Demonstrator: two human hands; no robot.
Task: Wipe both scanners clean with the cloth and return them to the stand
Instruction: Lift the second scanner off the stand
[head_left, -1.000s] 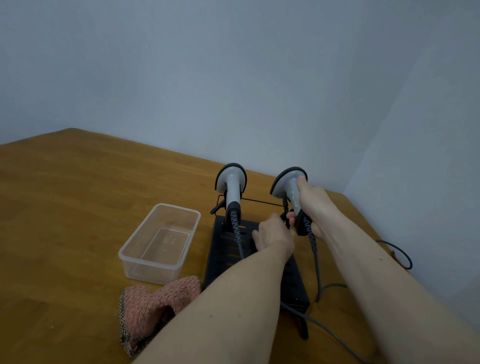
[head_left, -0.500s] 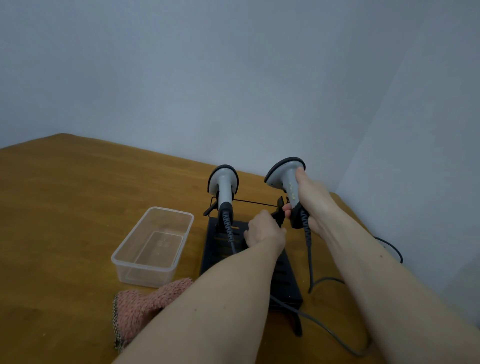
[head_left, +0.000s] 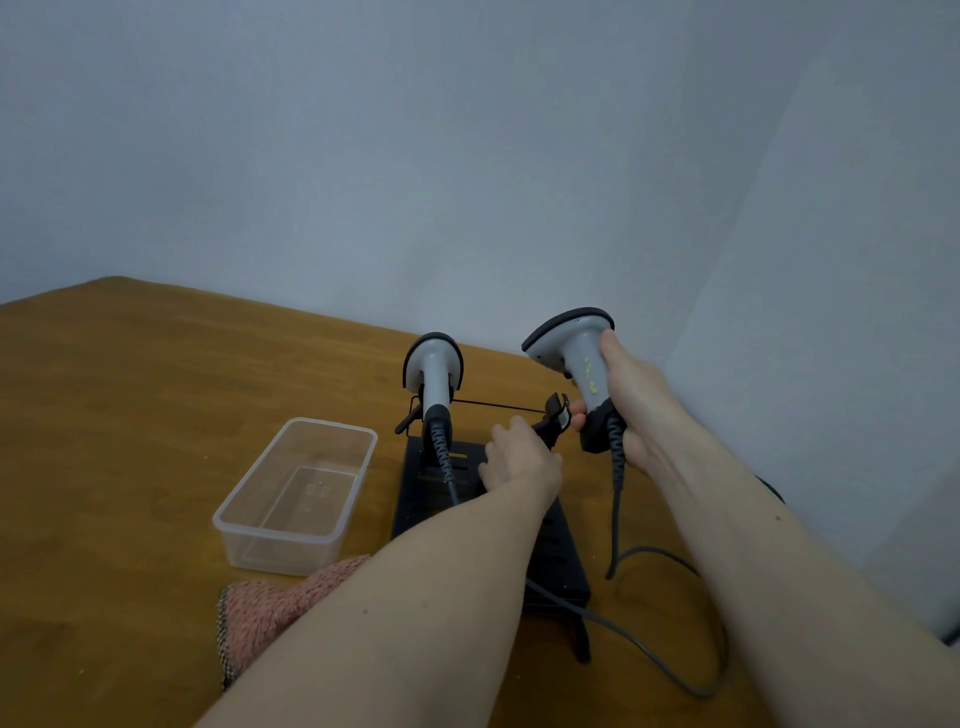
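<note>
Scanner, right (head_left: 576, 358): grey body, black head rim and base; held up clear of the stand in the right hand (head_left: 639, 410), fingers wrapped closed about the handle. Yellowish specks on the grey handle. No brand or writing legible. Dark cord (head_left: 615, 499) hangs from its base, loops over the table to the near right.

Scanner, left (head_left: 434, 374): same pattern, seated upright at the far left of the stand, coiled cord running down from its base. No label readable.

Stand (head_left: 556, 556): black, slotted base plate, thin wire rail across the far end, black cradle clip at the far right. Left hand (head_left: 522, 460) rests on the plate beside that clip, fingers curled toward it; whether it grips the clip cannot be told.

Cloth (head_left: 265, 613): pink, fluffy, checked edging; lies on the table near left of the stand, partly under the left forearm.

Container (head_left: 298, 499): clear plastic, rectangular, just left of the stand; faint embossed marks on its floor, unreadable.

Table (head_left: 130, 415): brown wood, a few pale crumbs near the front edge.

Walls (head_left: 467, 156): plain pale grey-blue, meeting in a corner at far right.
</note>
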